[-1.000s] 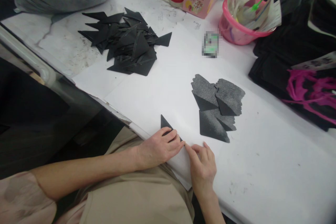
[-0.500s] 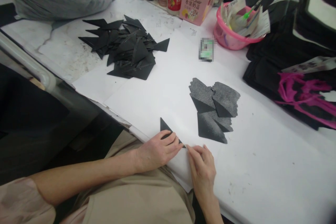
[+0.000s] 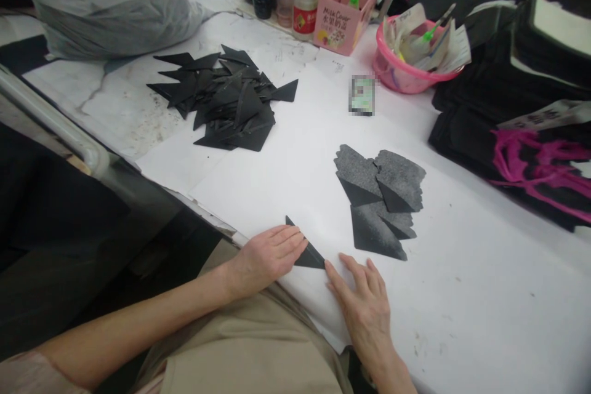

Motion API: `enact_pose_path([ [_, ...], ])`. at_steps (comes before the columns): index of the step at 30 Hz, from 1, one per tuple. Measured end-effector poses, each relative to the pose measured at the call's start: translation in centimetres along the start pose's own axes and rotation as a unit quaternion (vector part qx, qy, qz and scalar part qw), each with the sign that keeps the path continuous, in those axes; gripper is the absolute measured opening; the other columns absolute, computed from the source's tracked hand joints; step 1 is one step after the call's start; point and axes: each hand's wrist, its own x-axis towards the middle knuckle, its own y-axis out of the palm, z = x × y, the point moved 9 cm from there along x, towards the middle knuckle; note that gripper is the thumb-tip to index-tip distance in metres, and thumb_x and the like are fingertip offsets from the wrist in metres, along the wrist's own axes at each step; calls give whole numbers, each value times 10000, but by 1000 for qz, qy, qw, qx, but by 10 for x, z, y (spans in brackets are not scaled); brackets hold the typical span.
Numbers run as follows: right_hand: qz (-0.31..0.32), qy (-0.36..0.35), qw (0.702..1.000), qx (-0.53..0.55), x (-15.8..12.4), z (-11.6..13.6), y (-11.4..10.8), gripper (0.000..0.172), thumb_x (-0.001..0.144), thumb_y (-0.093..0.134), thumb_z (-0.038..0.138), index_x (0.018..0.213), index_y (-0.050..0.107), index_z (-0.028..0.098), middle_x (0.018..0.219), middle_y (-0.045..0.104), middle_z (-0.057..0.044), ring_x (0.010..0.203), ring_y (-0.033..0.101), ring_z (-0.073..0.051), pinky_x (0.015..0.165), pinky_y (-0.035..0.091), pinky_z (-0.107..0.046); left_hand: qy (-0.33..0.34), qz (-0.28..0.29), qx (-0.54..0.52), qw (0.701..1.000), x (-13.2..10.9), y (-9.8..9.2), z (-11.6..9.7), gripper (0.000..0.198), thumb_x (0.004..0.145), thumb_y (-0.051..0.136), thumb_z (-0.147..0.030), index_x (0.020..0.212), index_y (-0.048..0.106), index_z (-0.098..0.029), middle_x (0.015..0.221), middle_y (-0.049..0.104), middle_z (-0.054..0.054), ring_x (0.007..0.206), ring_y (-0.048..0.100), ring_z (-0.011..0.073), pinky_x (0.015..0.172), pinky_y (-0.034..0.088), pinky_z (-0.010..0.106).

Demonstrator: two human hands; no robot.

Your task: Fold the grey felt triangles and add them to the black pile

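My left hand (image 3: 268,254) lies flat with fingers stretched over a small black triangle piece (image 3: 310,256) at the near edge of the white table (image 3: 484,295). My right hand (image 3: 364,301) rests flat beside it, fingers spread, its index fingertip at the triangle's right corner. A small stack of grey-dusted triangle pieces (image 3: 378,197) lies just beyond my right hand. A larger heap of black triangles (image 3: 226,98) sits farther off to the left.
A pink bowl (image 3: 406,71) full of papers, a pink carton (image 3: 344,12) and bottles (image 3: 305,3) stand at the back. Black fabric with pink cord (image 3: 530,154) is piled at the right. A grey plastic bag (image 3: 106,6) lies back left.
My right hand has flattened out and slid a little right of the triangle. My left hand's fingers have straightened over the piece. The view has tilted slightly.
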Motion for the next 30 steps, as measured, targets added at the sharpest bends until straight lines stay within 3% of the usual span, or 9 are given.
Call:
enact_pose_path([
  [5, 0, -1, 1000, -2, -6, -5, -3, 373, 899, 596, 280, 1265, 569, 349, 1284, 561, -62, 1069, 548, -207, 1046, 398, -500, -40, 3, 9, 999, -4, -4, 18, 307, 877, 556, -135, 1179, 599, -104, 1180, 648, 93, 1147, 579, 211, 1022, 496, 364],
  [13, -74, 36, 996, 32, 11, 5, -15, 256, 875, 622, 229, 1128, 658, 256, 1116, 618, -75, 1057, 561, -218, 976, 458, -441, -43, -34, 10, 998, -5, -6, 20, 275, 866, 526, -97, 1123, 621, -128, 1118, 668, 91, 1089, 613, 203, 970, 539, 361],
  [21, -49, 60, 996, 50, 47, 24, 11, 289, 908, 570, 282, 1191, 625, 310, 1224, 595, -67, 1137, 530, -229, 1022, 412, -450, -85, -79, -25, 993, -14, -5, 33, 251, 858, 566, -180, 1096, 609, -112, 1085, 649, 109, 1060, 608, 223, 943, 547, 358],
  [26, -60, 46, 996, 46, 43, 26, 10, 293, 908, 568, 242, 1192, 611, 302, 1283, 570, -64, 1172, 518, -228, 1024, 388, -434, -155, -50, -16, 987, -15, -3, 49, 426, 803, 640, -320, 1150, 567, -84, 1114, 615, 156, 1073, 582, 283, 920, 533, 415],
  [30, -21, 105, 992, 72, 49, 24, 15, 337, 801, 698, 159, 1104, 626, 289, 1099, 634, -46, 979, 576, -219, 821, 455, -358, -145, -2, -33, 989, -8, 3, 54, 589, 731, 685, -280, 1259, 505, -91, 1230, 565, 166, 1155, 526, 298, 953, 493, 432],
])
